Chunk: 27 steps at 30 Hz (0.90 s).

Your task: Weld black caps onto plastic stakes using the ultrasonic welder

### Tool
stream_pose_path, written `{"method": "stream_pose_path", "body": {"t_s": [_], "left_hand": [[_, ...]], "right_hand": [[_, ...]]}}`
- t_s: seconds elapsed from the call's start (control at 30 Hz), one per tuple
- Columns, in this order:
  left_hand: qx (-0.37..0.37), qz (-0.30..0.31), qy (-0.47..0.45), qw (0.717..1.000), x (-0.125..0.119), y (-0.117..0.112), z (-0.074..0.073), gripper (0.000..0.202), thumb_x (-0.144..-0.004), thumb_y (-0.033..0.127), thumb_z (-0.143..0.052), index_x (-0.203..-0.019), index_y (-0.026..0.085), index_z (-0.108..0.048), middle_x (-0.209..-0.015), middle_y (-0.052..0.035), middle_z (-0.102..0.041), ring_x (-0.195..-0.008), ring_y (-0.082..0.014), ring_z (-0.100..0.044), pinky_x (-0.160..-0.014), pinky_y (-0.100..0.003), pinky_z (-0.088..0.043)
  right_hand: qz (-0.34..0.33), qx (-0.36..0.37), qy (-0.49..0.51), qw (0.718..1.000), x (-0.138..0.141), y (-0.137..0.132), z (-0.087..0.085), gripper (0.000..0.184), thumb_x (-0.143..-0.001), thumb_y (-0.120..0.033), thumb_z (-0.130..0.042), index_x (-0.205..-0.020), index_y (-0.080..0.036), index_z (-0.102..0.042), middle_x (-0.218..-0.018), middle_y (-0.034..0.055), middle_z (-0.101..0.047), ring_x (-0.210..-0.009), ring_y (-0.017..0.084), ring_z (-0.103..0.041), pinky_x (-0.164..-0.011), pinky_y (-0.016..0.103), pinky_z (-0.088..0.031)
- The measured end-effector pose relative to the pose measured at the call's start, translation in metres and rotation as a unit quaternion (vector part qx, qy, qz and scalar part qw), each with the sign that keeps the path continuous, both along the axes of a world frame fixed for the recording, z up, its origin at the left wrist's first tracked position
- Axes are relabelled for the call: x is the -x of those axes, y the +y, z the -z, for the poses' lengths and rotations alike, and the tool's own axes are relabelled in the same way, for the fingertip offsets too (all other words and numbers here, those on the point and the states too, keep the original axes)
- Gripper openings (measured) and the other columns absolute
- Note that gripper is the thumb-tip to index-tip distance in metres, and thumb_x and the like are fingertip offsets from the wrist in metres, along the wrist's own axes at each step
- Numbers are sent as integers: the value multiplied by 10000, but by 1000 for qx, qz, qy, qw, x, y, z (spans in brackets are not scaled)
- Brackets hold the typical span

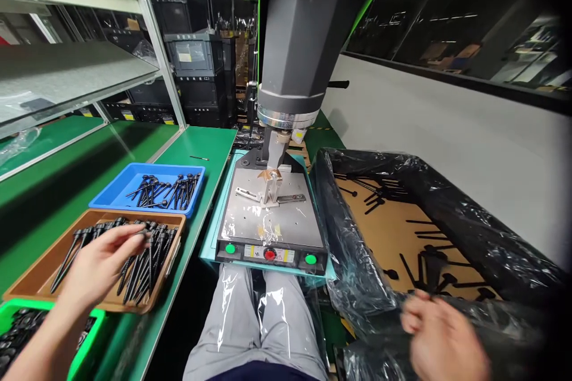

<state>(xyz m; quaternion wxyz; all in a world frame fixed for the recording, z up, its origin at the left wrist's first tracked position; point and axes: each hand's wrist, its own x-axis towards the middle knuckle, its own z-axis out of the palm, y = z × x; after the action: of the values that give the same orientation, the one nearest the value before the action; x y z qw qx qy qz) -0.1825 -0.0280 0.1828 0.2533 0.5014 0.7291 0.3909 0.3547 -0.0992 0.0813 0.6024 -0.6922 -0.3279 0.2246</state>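
My left hand (pixel 100 259) hovers over the brown tray (pixel 179 238), thumb and fingers pinched on the head of a black knob-headed rod (pixel 145 236). Many like it lie in that tray, stems pointing toward me. At the near edge of the box lined with black plastic, my right hand (pixel 440 333) is closed on a dark part (pixel 432 268), blurred by motion; its exact shape is hard to make out. In front of me stands the press machine (pixel 292 41), its head above a metal fixture (pixel 270 190) on the plate.
A blue tray (pixel 120 181) of black rods sits behind the brown one; a green bin (pixel 98 324) of small black parts is nearer. On the right, the lined box (pixel 357 250) holds more rods on cardboard. Green buttons (pixel 230 248) and a red button (pixel 269 255) line the machine's front.
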Motion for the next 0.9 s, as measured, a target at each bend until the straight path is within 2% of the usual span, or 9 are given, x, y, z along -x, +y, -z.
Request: {"method": "stream_pose_path", "body": {"t_s": [0.1,0.17,0.23,0.3,0.4,0.57,0.7,0.77,0.9], "left_hand": [[-21,124,-172,977,-63,28,3,590,-625,626,-779,-1031,203,-706,-938,-57,-750,-799,-234,-706,-826,-382,-567],[-7,179,-246,953,-100,39,5,512,-633,521,-820,-999,177,-724,-846,-63,-741,-742,-217,-693,-753,-355,-567],[14,223,-307,925,-128,42,10,459,-608,451,-855,-950,165,-742,-714,-43,-710,-659,-189,-663,-674,-315,-544],[37,254,-353,900,-146,40,18,464,-549,402,-897,-923,167,-754,-675,-31,-689,-623,-171,-636,-640,-295,-515],[52,268,-387,881,-159,35,32,517,-487,369,-930,-935,174,-761,-701,-30,-684,-627,-163,-615,-635,-289,-487],[36,258,-373,890,-174,34,51,474,-612,415,-875,-994,161,-758,-622,-18,-638,-576,-138,-551,-605,-262,-433],[-23,265,-374,889,-186,32,57,387,-629,409,-871,-929,180,-782,-937,-71,-689,-801,-168,-592,-725,-265,-454],[-5,278,-396,875,-190,31,59,393,-624,419,-875,-926,184,-786,-985,-77,-682,-807,-169,-588,-734,-274,-462],[61,269,-449,850,-196,29,61,418,-606,410,-891,-943,185,-786,-866,-61,-689,-671,-131,-568,-675,-276,-475]], "right_hand": [[-145,18,81,986,68,23,7,497,-771,-660,-630,-901,-181,-606,-679,14,-608,-475,115,-451,-437,250,-384],[-228,27,97,968,112,31,11,502,-800,-670,-588,-916,-183,-624,-634,1,-583,-461,117,-426,-417,245,-352],[-289,22,95,952,143,33,13,457,-854,-637,-547,-890,-190,-632,-621,-5,-566,-481,124,-441,-440,246,-370],[-332,12,96,938,160,31,15,428,-894,-603,-512,-902,-194,-637,-627,-8,-562,-497,126,-450,-465,246,-385],[-375,9,112,920,166,28,18,407,-924,-578,-477,-946,-203,-634,-644,-14,-557,-496,121,-434,-465,243,-363],[-409,5,94,908,160,25,24,381,-951,-547,-447,-923,-206,-617,-640,-14,-545,-527,126,-455,-479,240,-349],[-421,5,60,905,158,26,26,360,-962,-522,-442,-936,-206,-613,-642,-11,-556,-586,139,-512,-546,245,-390],[-423,5,47,905,157,27,26,358,-967,-515,-434,-942,-206,-612,-643,-12,-563,-600,143,-529,-578,248,-405],[-420,7,30,907,154,27,28,362,-974,-508,-411,-966,-209,-615,-642,-12,-578,-594,147,-538,-574,249,-405]]}}
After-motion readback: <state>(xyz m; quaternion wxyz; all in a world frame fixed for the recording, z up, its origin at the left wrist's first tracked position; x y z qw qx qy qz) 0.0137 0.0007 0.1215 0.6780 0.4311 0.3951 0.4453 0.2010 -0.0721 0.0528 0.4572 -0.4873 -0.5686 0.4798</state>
